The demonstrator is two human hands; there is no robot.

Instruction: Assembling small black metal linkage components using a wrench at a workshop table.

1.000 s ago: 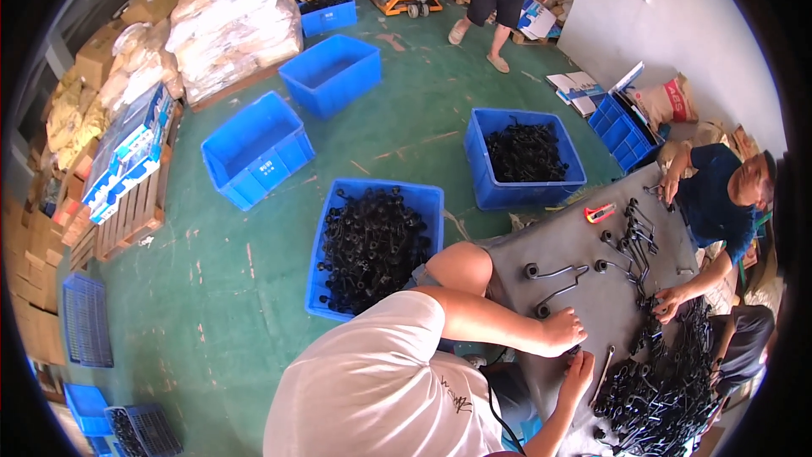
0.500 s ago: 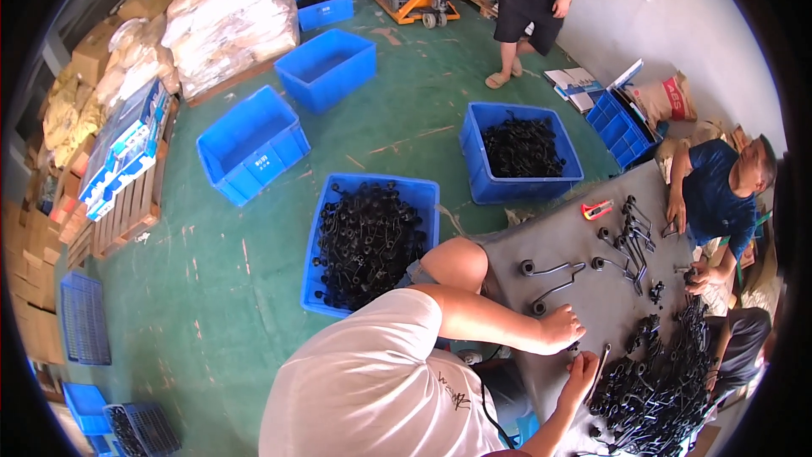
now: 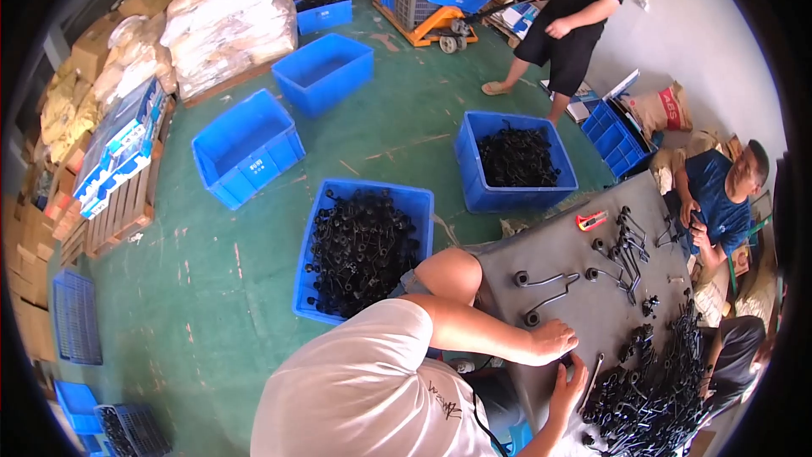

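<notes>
At the near edge of the grey table (image 3: 507,247), my left hand (image 3: 554,341) is closed in a pinch. My right hand (image 3: 570,382) meets it from below, its fingers bent around a small dark piece that is mostly hidden between the two hands. Beside the right hand lies a slim metal tool (image 3: 594,381) with a ring-like end. Beyond my left hand rest bent metal rods (image 3: 550,279) with round black ends. A large heap of black rod parts (image 3: 651,393) covers the table's right side.
Blue crates of black parts (image 3: 364,245) (image 3: 518,156) stand beside the table. A red cutter (image 3: 592,220) lies on top. One co-worker (image 3: 715,203) sits across, hands together; another person (image 3: 575,17) stands by an orange pallet truck (image 3: 440,30). Two blue crates (image 3: 245,148) (image 3: 323,72) sit farther left.
My hands have come closer together. The seated co-worker's hands have moved from apart to together. The standing person and the loaded pallet truck have come nearer.
</notes>
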